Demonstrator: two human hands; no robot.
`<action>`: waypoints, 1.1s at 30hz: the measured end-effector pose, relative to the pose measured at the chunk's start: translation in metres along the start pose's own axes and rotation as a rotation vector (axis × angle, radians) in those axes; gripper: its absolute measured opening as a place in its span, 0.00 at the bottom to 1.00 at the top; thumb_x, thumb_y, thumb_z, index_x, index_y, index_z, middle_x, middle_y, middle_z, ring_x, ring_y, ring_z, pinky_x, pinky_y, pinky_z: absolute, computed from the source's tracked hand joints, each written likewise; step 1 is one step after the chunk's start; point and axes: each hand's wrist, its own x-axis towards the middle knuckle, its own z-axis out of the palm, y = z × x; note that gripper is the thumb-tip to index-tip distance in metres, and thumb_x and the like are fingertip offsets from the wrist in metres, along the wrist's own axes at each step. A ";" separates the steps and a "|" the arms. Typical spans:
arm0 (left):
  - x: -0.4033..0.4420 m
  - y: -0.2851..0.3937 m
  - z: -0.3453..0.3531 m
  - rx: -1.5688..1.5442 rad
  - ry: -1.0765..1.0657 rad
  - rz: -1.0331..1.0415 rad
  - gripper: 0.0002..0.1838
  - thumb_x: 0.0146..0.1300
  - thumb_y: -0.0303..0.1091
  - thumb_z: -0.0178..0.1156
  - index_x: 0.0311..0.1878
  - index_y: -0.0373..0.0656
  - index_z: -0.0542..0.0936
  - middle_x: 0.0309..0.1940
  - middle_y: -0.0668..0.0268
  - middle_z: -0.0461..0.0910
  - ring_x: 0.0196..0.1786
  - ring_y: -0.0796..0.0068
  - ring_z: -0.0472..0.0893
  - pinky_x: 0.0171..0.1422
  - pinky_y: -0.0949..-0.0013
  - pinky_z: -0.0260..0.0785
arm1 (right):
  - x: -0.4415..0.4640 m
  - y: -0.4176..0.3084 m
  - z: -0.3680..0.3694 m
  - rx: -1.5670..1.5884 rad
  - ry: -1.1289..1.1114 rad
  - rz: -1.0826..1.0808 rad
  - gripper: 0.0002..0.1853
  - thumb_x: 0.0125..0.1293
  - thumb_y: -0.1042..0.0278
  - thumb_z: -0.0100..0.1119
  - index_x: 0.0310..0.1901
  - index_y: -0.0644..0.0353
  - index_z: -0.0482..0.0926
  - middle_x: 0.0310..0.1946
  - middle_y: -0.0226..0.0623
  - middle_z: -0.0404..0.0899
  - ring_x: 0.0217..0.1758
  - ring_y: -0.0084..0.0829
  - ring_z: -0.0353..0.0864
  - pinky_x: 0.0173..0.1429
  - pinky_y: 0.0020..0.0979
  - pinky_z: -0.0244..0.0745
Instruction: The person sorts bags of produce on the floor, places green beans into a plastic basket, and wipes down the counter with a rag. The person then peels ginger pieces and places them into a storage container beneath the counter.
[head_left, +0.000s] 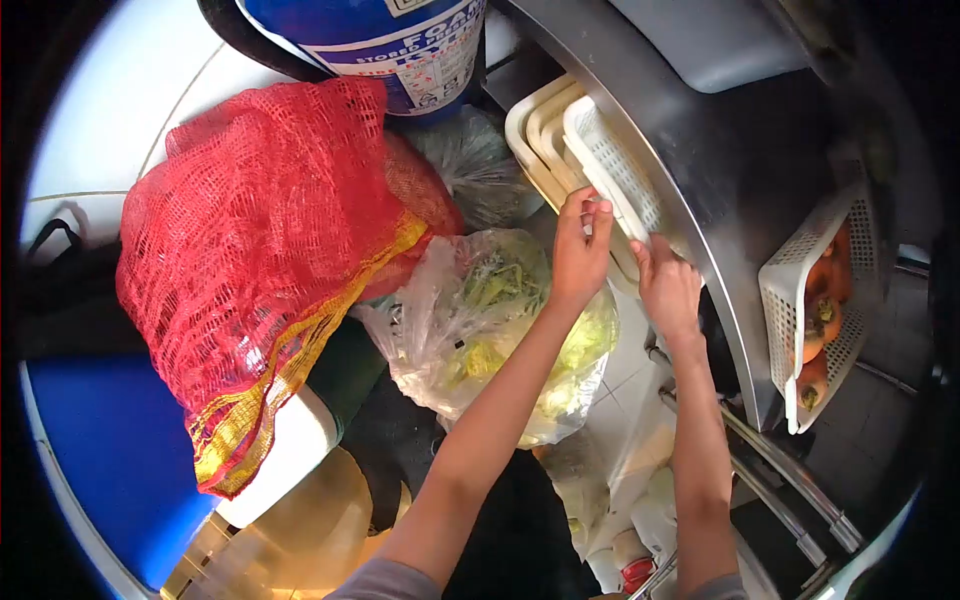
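A white perforated plastic basket [612,150] stands tilted on its side, nested against cream plastic baskets [532,130]. My right hand [668,285] is closed on the near end of its rim, thumb on top. My left hand [582,245] is at the basket's left edge, thumb and fingers curled together there; the fingertips partly overlap the rim. Just below my left forearm lies a clear plastic bag [430,330] with green and yellowish leafy vegetables inside.
A full red mesh sack [270,230] with a yellow edge fills the left. Behind it stands a blue foam fire extinguisher [400,45]. Along the right runs a dark metal counter [640,90]; beyond it, another white basket [785,300] holds orange-brown vegetables. Metal rails [775,475] are at lower right.
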 end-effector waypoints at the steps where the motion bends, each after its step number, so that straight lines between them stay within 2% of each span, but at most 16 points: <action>1: 0.004 0.002 -0.003 0.027 -0.031 -0.035 0.21 0.64 0.45 0.47 0.52 0.38 0.66 0.41 0.61 0.69 0.43 0.73 0.70 0.47 0.72 0.64 | -0.002 -0.002 0.000 0.013 0.008 0.017 0.13 0.62 0.57 0.49 0.31 0.59 0.70 0.19 0.45 0.76 0.21 0.47 0.76 0.25 0.43 0.69; 2: 0.006 0.004 -0.006 0.054 -0.060 -0.072 0.22 0.65 0.46 0.46 0.53 0.37 0.65 0.43 0.60 0.69 0.45 0.73 0.70 0.49 0.71 0.63 | -0.004 -0.003 -0.001 0.026 0.014 0.033 0.13 0.62 0.57 0.49 0.32 0.59 0.70 0.19 0.45 0.76 0.20 0.47 0.76 0.24 0.42 0.69; 5: -0.004 -0.002 -0.011 0.381 0.066 0.122 0.26 0.65 0.45 0.45 0.60 0.39 0.59 0.52 0.51 0.62 0.55 0.63 0.64 0.57 0.65 0.59 | -0.008 -0.004 0.005 0.024 0.034 0.052 0.12 0.62 0.59 0.50 0.32 0.60 0.70 0.17 0.44 0.75 0.19 0.45 0.75 0.22 0.40 0.68; 8: 0.002 -0.037 -0.004 0.386 0.132 -0.051 0.31 0.65 0.41 0.44 0.67 0.44 0.45 0.59 0.46 0.52 0.62 0.56 0.54 0.63 0.61 0.52 | -0.010 0.004 0.019 -0.024 0.095 0.036 0.12 0.62 0.58 0.49 0.34 0.59 0.70 0.16 0.43 0.73 0.17 0.43 0.74 0.21 0.38 0.69; 9: 0.004 -0.066 0.000 0.412 0.068 -0.009 0.36 0.65 0.36 0.44 0.67 0.51 0.33 0.65 0.44 0.39 0.65 0.46 0.51 0.64 0.59 0.51 | -0.011 0.010 0.025 -0.044 0.104 0.021 0.12 0.62 0.58 0.49 0.34 0.59 0.69 0.16 0.43 0.73 0.17 0.43 0.74 0.21 0.38 0.69; 12: 0.009 -0.074 0.007 0.214 0.052 -0.061 0.38 0.64 0.35 0.46 0.67 0.51 0.32 0.65 0.45 0.38 0.66 0.47 0.49 0.66 0.60 0.48 | 0.001 0.021 0.028 -0.091 0.112 0.005 0.12 0.62 0.57 0.48 0.34 0.58 0.69 0.17 0.43 0.73 0.18 0.43 0.74 0.21 0.38 0.68; 14: 0.010 -0.086 0.006 0.202 0.033 -0.011 0.38 0.64 0.33 0.46 0.67 0.50 0.32 0.66 0.45 0.39 0.66 0.48 0.48 0.67 0.61 0.46 | -0.004 0.025 0.031 -0.109 0.073 0.030 0.12 0.62 0.57 0.49 0.35 0.57 0.69 0.18 0.43 0.74 0.18 0.42 0.74 0.21 0.38 0.68; 15: 0.014 -0.091 0.004 0.196 0.026 0.027 0.38 0.63 0.33 0.46 0.67 0.50 0.32 0.66 0.46 0.39 0.67 0.48 0.48 0.67 0.61 0.45 | 0.001 0.030 0.034 -0.039 0.131 -0.010 0.11 0.61 0.57 0.50 0.35 0.57 0.70 0.17 0.42 0.73 0.18 0.42 0.74 0.21 0.38 0.68; 21: 0.048 -0.100 0.000 0.192 -0.044 -0.016 0.38 0.63 0.30 0.44 0.67 0.48 0.32 0.66 0.48 0.40 0.67 0.54 0.48 0.68 0.65 0.44 | 0.015 0.018 0.029 -0.114 0.216 -0.046 0.11 0.61 0.57 0.51 0.34 0.57 0.71 0.16 0.41 0.74 0.18 0.41 0.74 0.21 0.37 0.68; 24: 0.062 -0.102 -0.005 0.292 -0.062 0.049 0.36 0.67 0.39 0.39 0.66 0.57 0.26 0.66 0.49 0.44 0.65 0.54 0.55 0.65 0.65 0.51 | 0.016 0.007 0.024 -0.183 0.189 -0.001 0.12 0.61 0.56 0.50 0.34 0.57 0.71 0.15 0.41 0.74 0.17 0.41 0.74 0.21 0.37 0.69; 27: 0.065 -0.097 -0.011 0.319 -0.139 -0.053 0.36 0.67 0.37 0.39 0.66 0.57 0.25 0.66 0.49 0.43 0.65 0.54 0.55 0.65 0.65 0.50 | 0.014 0.001 0.028 -0.174 0.198 -0.002 0.12 0.62 0.56 0.49 0.34 0.57 0.71 0.15 0.41 0.74 0.16 0.41 0.74 0.20 0.37 0.69; 30: 0.063 -0.094 -0.011 0.196 -0.136 -0.084 0.35 0.65 0.33 0.40 0.67 0.63 0.32 0.66 0.46 0.43 0.66 0.48 0.52 0.66 0.61 0.49 | 0.010 -0.002 0.032 -0.153 0.208 0.009 0.12 0.62 0.56 0.49 0.35 0.57 0.70 0.14 0.41 0.73 0.16 0.41 0.74 0.19 0.36 0.69; 33: 0.053 -0.095 -0.008 0.261 -0.045 0.016 0.32 0.66 0.37 0.39 0.67 0.60 0.34 0.65 0.43 0.43 0.67 0.47 0.48 0.66 0.59 0.48 | 0.007 -0.002 0.040 -0.157 0.169 0.042 0.12 0.62 0.57 0.49 0.35 0.58 0.69 0.16 0.41 0.73 0.17 0.41 0.75 0.20 0.36 0.69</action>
